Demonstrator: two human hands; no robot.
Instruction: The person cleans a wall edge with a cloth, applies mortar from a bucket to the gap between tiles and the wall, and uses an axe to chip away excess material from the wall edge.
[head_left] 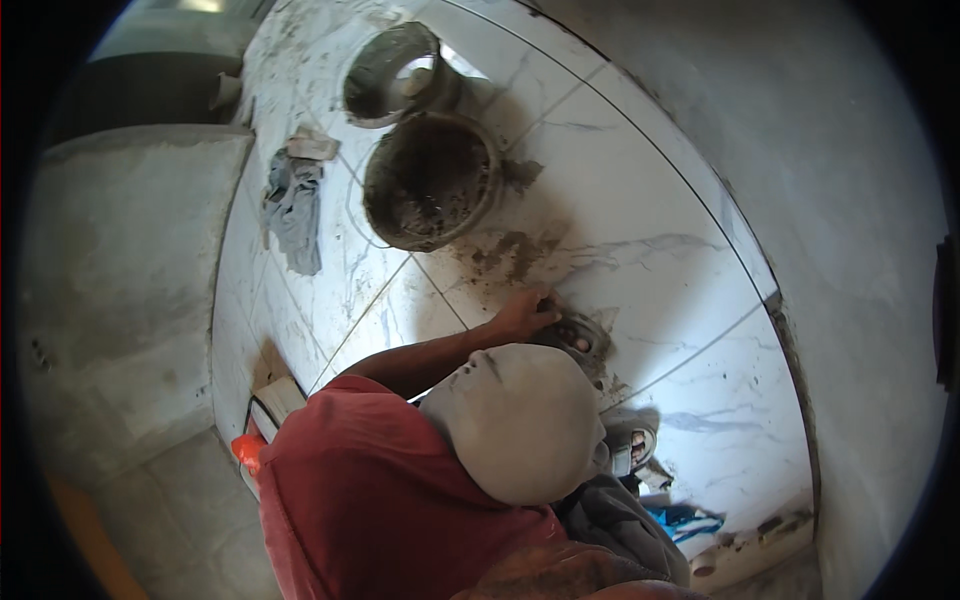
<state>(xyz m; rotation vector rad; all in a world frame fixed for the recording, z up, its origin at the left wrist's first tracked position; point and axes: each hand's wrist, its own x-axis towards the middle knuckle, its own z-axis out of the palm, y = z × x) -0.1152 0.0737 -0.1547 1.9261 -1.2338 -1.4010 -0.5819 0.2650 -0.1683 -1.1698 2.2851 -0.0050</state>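
A co-worker in a red shirt and pale head covering crouches just below me, facing the tiles. The co-worker's hand is low over the white marble-patterned tiles, beside a muddy grey footwear-like shape; what it grips is too small to tell. A sandalled foot shows at the lower right. Bare skin crosses the bottom edge; whose it is I cannot tell. I see neither of my hands clearly.
Two mud-caked buckets stand on the tiles, with a grey cloth left of them. Plastered walls bound both sides. An orange object and blue item lie near the co-worker.
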